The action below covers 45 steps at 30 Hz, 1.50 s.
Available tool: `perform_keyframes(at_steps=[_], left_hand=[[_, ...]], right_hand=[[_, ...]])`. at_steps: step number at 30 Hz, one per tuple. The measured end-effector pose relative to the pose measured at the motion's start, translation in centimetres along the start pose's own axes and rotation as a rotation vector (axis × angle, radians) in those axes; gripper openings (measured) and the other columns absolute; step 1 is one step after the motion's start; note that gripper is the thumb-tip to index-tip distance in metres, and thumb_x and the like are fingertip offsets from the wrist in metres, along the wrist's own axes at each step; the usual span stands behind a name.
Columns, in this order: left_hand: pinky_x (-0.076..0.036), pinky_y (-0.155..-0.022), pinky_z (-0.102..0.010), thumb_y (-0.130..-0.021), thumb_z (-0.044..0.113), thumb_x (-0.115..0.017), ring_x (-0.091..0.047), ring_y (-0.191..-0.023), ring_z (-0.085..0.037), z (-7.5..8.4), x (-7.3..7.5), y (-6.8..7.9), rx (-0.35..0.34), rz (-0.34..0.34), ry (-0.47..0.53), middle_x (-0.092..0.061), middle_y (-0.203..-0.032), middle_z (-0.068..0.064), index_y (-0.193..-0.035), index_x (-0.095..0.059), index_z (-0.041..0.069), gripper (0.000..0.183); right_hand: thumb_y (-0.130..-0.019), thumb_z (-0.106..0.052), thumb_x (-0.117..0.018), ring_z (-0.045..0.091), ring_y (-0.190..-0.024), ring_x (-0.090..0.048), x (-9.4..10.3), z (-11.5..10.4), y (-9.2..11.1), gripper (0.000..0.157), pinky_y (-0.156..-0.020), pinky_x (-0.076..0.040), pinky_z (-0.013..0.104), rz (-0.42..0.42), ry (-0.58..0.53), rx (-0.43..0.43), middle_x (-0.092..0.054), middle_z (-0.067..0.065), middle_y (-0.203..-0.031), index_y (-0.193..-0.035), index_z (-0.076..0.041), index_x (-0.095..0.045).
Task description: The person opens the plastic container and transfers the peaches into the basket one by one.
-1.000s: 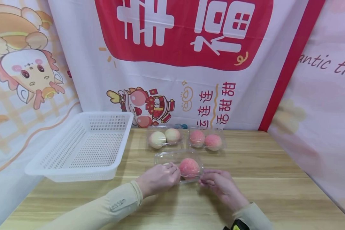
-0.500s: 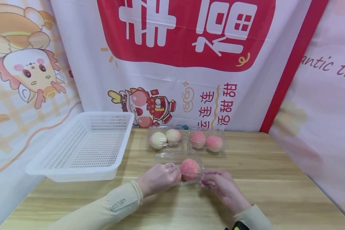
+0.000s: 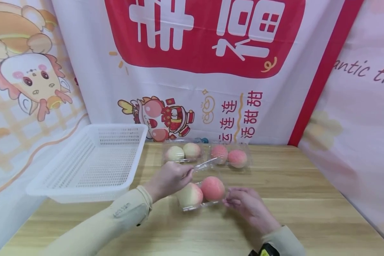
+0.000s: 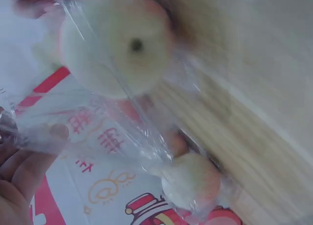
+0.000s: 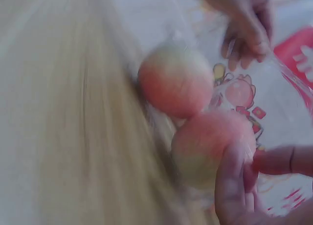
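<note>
Lid (image 3: 208, 163) tilted up over an open box (image 3: 196, 206)

The clear box sits on the counter (image 3: 284, 202), in front of the person, with a pale peach (image 3: 189, 195) and a pink peach (image 3: 212, 188) side by side in it. The left hand (image 3: 169, 179) pinches the lid's edge; the right hand (image 3: 251, 209) pinches the box's right end. Behind stand a left rear box (image 3: 181, 141) and a right rear box (image 3: 249, 160), two peaches in each. A white basket (image 3: 137, 160) lies left, near a printed cloth (image 3: 275, 110).
</note>
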<state>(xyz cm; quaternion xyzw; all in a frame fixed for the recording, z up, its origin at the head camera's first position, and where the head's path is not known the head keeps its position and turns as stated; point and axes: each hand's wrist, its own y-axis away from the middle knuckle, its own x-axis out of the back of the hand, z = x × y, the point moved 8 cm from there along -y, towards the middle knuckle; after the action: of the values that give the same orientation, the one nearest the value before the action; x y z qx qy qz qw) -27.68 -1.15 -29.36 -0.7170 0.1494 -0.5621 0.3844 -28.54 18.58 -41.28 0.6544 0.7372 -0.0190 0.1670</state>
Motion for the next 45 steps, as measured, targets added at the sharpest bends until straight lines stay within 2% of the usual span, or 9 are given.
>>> perform_keyframes(at_steps=[7, 11, 15, 20, 24, 27, 34, 41, 45], left_hand=[[-0.046, -0.054, -0.005, -0.082, 0.004, -0.072, -0.061, -0.055, -0.004, 0.2, -0.8, -0.7, -0.078, -0.173, 0.025, -0.068, -0.073, 0.001, -0.088, -0.068, 0.005, 0.008], [-0.047, -0.058, -0.005, -0.082, 0.003, -0.073, -0.065, -0.061, -0.005, 0.1, -0.8, -0.7, -0.067, -0.200, 0.075, -0.073, -0.083, -0.005, -0.096, -0.071, 0.002, 0.014], [-0.050, -0.064, -0.008, -0.086, 0.005, -0.071, -0.067, -0.066, -0.007, -0.7, -0.5, -1.0, 0.003, -0.201, 0.102, -0.074, -0.089, -0.007, -0.098, -0.073, 0.002, 0.013], [-0.052, -0.075, -0.020, -0.088, 0.015, -0.073, -0.070, -0.076, -0.010, -1.9, -0.1, -1.2, 0.096, -0.127, 0.031, -0.074, -0.095, -0.004, -0.099, -0.076, 0.008, 0.013], [-0.050, -0.070, -0.026, -0.090, 0.019, -0.072, -0.065, -0.070, -0.005, -3.0, 0.2, -1.1, 0.151, -0.038, 0.029, -0.074, -0.088, 0.001, -0.097, -0.078, 0.009, 0.013], [-0.049, -0.068, -0.027, -0.092, 0.021, -0.071, -0.058, -0.069, -0.005, -3.9, 0.3, -1.1, 0.218, -0.017, 0.058, -0.073, -0.084, 0.003, -0.096, -0.078, 0.009, 0.014], [-0.050, -0.065, -0.027, -0.099, 0.026, -0.062, -0.053, -0.065, -0.007, -6.0, 0.0, -1.1, 0.375, -0.049, 0.132, -0.068, -0.079, 0.007, -0.105, -0.077, 0.012, 0.021], [-0.055, -0.075, -0.028, -0.103, 0.032, -0.052, -0.063, -0.082, -0.004, -7.9, -1.2, -1.3, 0.492, -0.108, 0.240, -0.072, -0.106, 0.005, -0.112, -0.074, 0.017, 0.028], [-0.056, -0.070, -0.029, -0.103, 0.034, -0.052, -0.064, -0.081, -0.008, -9.3, -1.8, -1.4, 0.588, -0.117, 0.355, -0.071, -0.096, 0.008, -0.108, -0.074, 0.021, 0.026]], right_hand=[[-0.085, 0.012, -0.058, 0.023, -0.078, -0.067, -0.7, 0.6, 0.0, 0.013, -0.080, -0.057, 0.033, -0.047, -0.023, -0.030, -0.066, 0.015, -0.084, -0.097, 0.015, -0.057], [-0.083, 0.012, -0.058, 0.023, -0.077, -0.068, -0.5, 1.0, 0.1, 0.022, -0.080, -0.057, 0.033, -0.026, -0.052, -0.043, -0.065, 0.015, -0.084, -0.105, 0.016, -0.051], [-0.083, 0.012, -0.058, 0.024, -0.078, -0.068, -0.2, 0.9, 0.1, 0.034, -0.081, -0.057, 0.034, -0.010, -0.064, -0.044, -0.065, 0.016, -0.085, -0.113, 0.017, -0.045], [-0.082, 0.012, -0.059, 0.024, -0.078, -0.067, 0.0, 0.9, 0.0, 0.023, -0.081, -0.057, 0.035, 0.005, -0.070, -0.050, -0.066, 0.017, -0.085, -0.104, 0.015, -0.052], [-0.082, 0.013, -0.058, 0.025, -0.079, -0.068, 0.1, 1.0, 0.1, 0.024, -0.081, -0.057, 0.036, 0.012, -0.077, -0.053, -0.066, 0.017, -0.085, -0.105, 0.014, -0.052], [-0.083, 0.013, -0.058, 0.024, -0.078, -0.068, 0.1, 0.9, 0.1, 0.027, -0.080, -0.057, 0.035, 0.011, -0.087, -0.053, -0.067, 0.017, -0.085, -0.108, 0.014, -0.050], [-0.084, 0.008, -0.060, 0.023, -0.077, -0.067, 0.2, 1.0, 0.1, 0.017, -0.077, -0.057, 0.034, 0.017, -0.082, -0.083, -0.068, 0.014, -0.083, -0.101, 0.007, -0.058], [-0.083, 0.007, -0.058, 0.024, -0.077, -0.065, 0.5, 1.3, 0.0, 0.010, -0.077, -0.057, 0.036, 0.026, -0.073, -0.101, -0.066, 0.016, -0.082, -0.093, 0.008, -0.060], [-0.083, 0.007, -0.057, 0.025, -0.078, -0.065, 0.5, 1.4, 0.0, 0.007, -0.078, -0.057, 0.038, 0.030, -0.075, -0.108, -0.066, 0.017, -0.082, -0.089, 0.007, -0.061]])
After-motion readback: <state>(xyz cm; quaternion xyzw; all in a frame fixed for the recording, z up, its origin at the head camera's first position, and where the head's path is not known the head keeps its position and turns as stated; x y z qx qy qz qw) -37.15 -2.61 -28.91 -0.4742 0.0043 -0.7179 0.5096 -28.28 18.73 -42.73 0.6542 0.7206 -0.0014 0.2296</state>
